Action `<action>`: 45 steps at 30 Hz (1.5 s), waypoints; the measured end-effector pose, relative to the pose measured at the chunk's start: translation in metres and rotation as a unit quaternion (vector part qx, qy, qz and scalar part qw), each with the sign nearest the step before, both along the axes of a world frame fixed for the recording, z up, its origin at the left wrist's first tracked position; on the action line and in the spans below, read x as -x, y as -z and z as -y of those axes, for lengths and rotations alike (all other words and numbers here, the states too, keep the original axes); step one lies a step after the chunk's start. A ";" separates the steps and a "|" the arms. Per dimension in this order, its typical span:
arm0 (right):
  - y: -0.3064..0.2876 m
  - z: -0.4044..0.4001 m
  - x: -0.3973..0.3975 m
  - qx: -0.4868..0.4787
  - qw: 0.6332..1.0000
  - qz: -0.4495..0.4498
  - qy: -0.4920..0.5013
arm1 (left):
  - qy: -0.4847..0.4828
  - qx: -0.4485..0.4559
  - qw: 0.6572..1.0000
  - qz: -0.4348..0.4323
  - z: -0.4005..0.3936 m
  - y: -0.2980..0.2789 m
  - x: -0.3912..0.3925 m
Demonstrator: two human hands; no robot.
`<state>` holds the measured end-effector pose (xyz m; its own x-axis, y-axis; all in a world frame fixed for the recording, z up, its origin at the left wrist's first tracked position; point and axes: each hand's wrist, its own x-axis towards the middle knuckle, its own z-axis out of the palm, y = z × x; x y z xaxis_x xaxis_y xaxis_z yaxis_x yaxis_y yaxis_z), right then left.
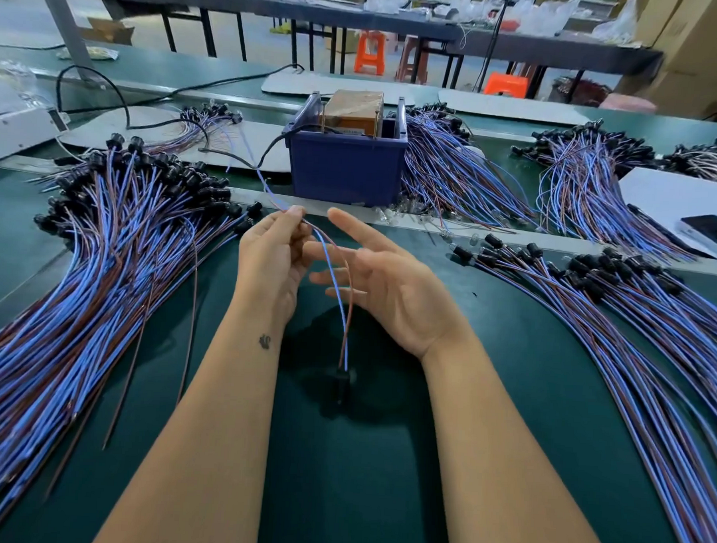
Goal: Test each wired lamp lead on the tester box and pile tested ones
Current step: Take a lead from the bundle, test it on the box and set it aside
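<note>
A workshop stretches behind, with long dark tables, orange stools (370, 52) and cardboard cartons at the far right, and in front lies a green worktop (380, 459) crossed by a pale rail. On that rail stands the tester box (346, 146), a blue plastic bin with a brown block and clear end plates set in its top, and a black cable (150, 94) runs off from it to the left. The left hand (272, 262) is raised over the middle of the worktop and pinches a single lamp lead (335, 286) near the wire ends between thumb and fingertips. The lead's blue and brown wires hang down from the pinch, passing in front of the right hand's fingers, and end in a black socket (343, 380) low between the two forearms. The right hand (393, 285) is released, palm turned inward with fingers spread straight beside the hanging wires; whether they touch the wires cannot be told. A large heap of leads (99, 278) fans across the worktop to the left, sockets toward the rail. Another heap (636, 327) lies to the right, and further bundles (449, 168) rest beside and beyond the tester box. A dark phone (715, 238) lies on a white sheet at the right edge.
</note>
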<state>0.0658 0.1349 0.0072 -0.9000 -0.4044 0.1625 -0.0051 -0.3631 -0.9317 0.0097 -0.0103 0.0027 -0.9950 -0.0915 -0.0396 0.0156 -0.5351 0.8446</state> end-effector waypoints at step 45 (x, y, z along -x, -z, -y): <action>-0.037 -0.077 -0.019 -0.756 0.537 0.034 0.374 | 0.344 0.136 0.929 0.004 -0.008 -0.006 -0.019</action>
